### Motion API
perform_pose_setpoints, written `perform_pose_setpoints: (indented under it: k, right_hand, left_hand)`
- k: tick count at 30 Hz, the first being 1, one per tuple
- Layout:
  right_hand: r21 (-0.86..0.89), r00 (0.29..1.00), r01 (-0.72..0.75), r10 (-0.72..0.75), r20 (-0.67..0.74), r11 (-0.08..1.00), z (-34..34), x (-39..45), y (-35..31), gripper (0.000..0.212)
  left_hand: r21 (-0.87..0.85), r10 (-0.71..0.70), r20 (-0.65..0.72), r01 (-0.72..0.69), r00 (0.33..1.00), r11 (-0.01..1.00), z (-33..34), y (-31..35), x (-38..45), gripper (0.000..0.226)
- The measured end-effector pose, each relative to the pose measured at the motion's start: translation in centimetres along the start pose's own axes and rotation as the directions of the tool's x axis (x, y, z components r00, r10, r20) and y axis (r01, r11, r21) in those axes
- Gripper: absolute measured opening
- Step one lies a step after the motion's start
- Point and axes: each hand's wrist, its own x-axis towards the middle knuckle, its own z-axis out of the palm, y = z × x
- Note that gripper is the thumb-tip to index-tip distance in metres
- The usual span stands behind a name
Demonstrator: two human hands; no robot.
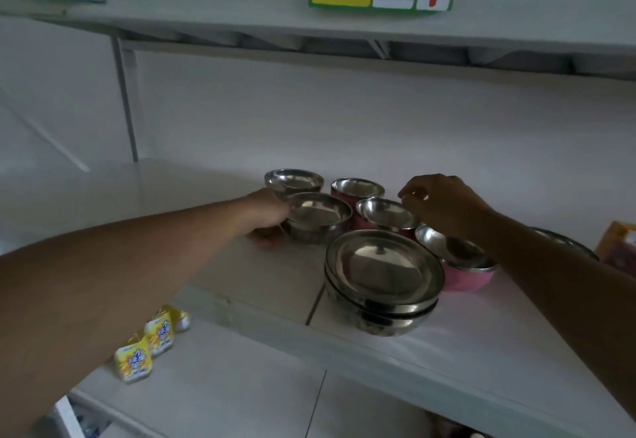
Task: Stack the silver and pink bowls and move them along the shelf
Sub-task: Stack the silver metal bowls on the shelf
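Currently, bowls: clustered mid-frame on the shelf [481,351]
Left hand [266,217]: gripping the silver bowl [318,215] by its left rim
Right hand [444,205]: loosely curled over the pink bowl [385,219], holding nothing
Risk: big silver stack [383,279] sits near the front edge; a nudge could tip it off
Room: shelf bare toward the left of frame

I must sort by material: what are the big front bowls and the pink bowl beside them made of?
Front stacked silver bowls: apparently polished steel, mirror-like reflections. Pink bowl: shiny metal inside, matte pink outside, possibly plastic or paint; the view cannot settle which.
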Motion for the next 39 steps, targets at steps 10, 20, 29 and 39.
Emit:
perform_pose_setpoints:
  k: [10,20,29,39]
  right_hand:
    - [0.079,0.992,0.103,-0.109,0.066,0.992,1.1,4.1,-4.2,0.051]
    - [0.043,0.894,0.371,-0.369,0.252,0.928,5.6,9.2,-9.0,0.04]
    - [-0.007,0.922,0.3,-0.288,0.26,0.954,7.7,12.2,-9.7,0.036]
    - [0.032,0.988,0.077,-0.08,0.129,0.997,7.9,15.6,-10.9,0.022]
  left_hand:
    - [-0.038,-0.136,-0.053,0.134,0.989,0.99,-5.5,-3.4,-0.6,0.025]
    - [-0.098,-0.313,-0.217,0.299,0.924,0.949,-12.0,-9.2,-3.3,0.025]
    - [-0.121,-0.234,-0.153,0.217,0.96,0.969,-11.6,-9.1,0.1,0.026]
    - [-0.086,-0.091,-0.091,0.083,0.992,0.993,-14.1,-9.8,6.6,0.026]
